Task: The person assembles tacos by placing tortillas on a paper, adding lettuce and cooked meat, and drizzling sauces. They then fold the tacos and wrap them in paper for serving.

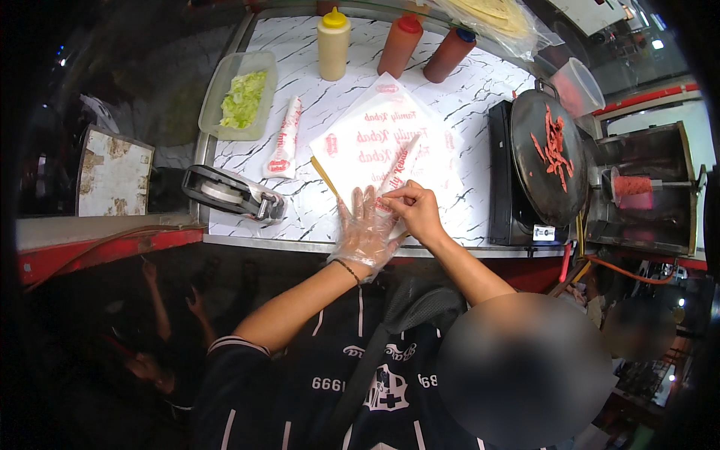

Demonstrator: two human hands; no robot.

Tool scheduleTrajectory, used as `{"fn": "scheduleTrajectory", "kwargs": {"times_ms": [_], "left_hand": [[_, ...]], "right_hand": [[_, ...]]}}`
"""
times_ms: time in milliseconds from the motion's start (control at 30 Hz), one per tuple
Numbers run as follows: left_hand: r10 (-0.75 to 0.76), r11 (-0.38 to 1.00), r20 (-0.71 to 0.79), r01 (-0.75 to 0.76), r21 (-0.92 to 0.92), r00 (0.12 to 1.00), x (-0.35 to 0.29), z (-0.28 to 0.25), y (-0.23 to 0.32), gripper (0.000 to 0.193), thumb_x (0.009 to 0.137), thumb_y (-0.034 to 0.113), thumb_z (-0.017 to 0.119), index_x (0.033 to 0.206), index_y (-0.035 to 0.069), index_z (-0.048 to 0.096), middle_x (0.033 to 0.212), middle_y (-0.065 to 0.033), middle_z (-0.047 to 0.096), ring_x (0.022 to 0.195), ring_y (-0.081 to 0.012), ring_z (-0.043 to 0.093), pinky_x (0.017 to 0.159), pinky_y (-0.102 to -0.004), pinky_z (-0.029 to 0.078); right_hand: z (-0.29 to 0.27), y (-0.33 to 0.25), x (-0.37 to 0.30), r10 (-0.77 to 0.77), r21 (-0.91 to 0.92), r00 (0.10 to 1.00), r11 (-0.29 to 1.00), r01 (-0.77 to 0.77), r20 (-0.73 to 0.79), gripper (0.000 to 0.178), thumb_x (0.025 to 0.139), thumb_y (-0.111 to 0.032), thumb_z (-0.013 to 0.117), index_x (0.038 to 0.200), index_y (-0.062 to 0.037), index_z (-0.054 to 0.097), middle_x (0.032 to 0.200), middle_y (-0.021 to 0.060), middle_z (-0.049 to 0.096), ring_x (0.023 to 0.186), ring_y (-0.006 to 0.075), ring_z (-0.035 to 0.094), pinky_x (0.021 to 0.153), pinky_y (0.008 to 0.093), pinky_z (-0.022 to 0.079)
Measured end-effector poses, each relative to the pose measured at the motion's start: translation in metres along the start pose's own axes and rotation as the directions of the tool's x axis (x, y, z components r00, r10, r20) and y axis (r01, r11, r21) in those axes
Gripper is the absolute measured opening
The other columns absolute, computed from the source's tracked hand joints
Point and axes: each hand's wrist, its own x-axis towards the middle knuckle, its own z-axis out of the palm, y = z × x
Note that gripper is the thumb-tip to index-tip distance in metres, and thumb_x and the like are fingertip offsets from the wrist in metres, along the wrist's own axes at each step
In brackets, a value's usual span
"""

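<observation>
My left hand (364, 225) wears a clear plastic glove. Its fingers are stretched out and spread over the near end of a paper-wrapped roll (402, 159), which lies slanted on printed white paper sheets (352, 124). Bare, my right hand (415, 214) has its thumb and forefinger pinched together at that same end, beside the gloved fingers. What the pinch holds, if anything, is too small to make out. A gold-coloured pair of tongs (324, 175) lies just left of the gloved hand. Farther left is a second wrapped roll (285, 136).
A tape dispenser (232, 196) and a plastic tub of chopped lettuce (241, 101) stand at left. Sauce bottles with yellow (333, 49), red (400, 46) and blue (450, 56) tops line the back. At right, a round griddle (547, 195) carrying meat strips (553, 150) sits on a black stove (502, 176).
</observation>
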Motion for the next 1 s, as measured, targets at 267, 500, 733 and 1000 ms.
{"fn": "scheduleTrajectory", "kwargs": {"times_ms": [267,500,733,1000], "left_hand": [[-0.008,0.999,-0.022,0.007,-0.031,1.0,-0.001,-0.004,0.0,0.075,0.096,0.051,0.061,0.162,0.026,0.035,0.167,-0.0319,0.014,0.155,-0.0543,0.009,0.121,-0.0723,0.003],[0.015,1.0,-0.049,-0.013,0.027,0.999,-0.001,0.002,0.0,0.074,0.095,0.051,0.062,0.162,0.031,0.036,0.167,-0.0324,0.015,0.155,-0.0551,0.009,0.12,-0.073,0.002],[0.027,1.0,-0.184,-0.024,0.018,0.983,0.008,-0.037,0.013,0.064,0.095,0.045,0.061,0.155,0.029,0.048,0.165,-0.0292,0.026,0.152,-0.0528,0.019,0.12,-0.0714,0.015],[0.232,0.971,-0.315,-0.201,0.129,0.92,0.126,0.028,-0.052,0.056,0.093,0.016,0.056,0.147,0.003,0.052,0.152,-0.0224,0.051,0.144,-0.0387,0.046,0.126,-0.0465,0.028]], "right_hand": [[0.012,0.005,0.005,0.111,0.151,0.965,0.986,-0.076,-0.238,0.03,0.082,-0.007,0.082,0.107,-0.0049,0.066,0.074,-0.0019,0.045,0.068,0.0095,0.044,0.061,0.0275,0.039],[0.012,0.017,0.033,0.215,0.151,0.941,0.972,-0.18,-0.262,0.026,0.089,-0.011,0.08,0.084,-0.0066,0.056,0.069,-0.0064,0.047,0.06,0.0043,0.039,0.052,0.024,0.033],[-0.049,0.01,0.015,0.125,0.274,0.965,0.96,-0.058,-0.231,0.022,0.091,-0.016,0.078,0.083,-0.0019,0.063,0.076,0.0014,0.061,0.074,0.0096,0.055,0.07,0.0276,0.046],[-0.105,-0.004,-0.074,-0.284,0.025,0.923,0.954,0.3,-0.261,0.012,0.092,-0.005,0.075,0.089,-0.0008,0.064,0.084,0.0017,0.059,0.072,0.0055,0.056,0.06,0.02,0.045]]}}
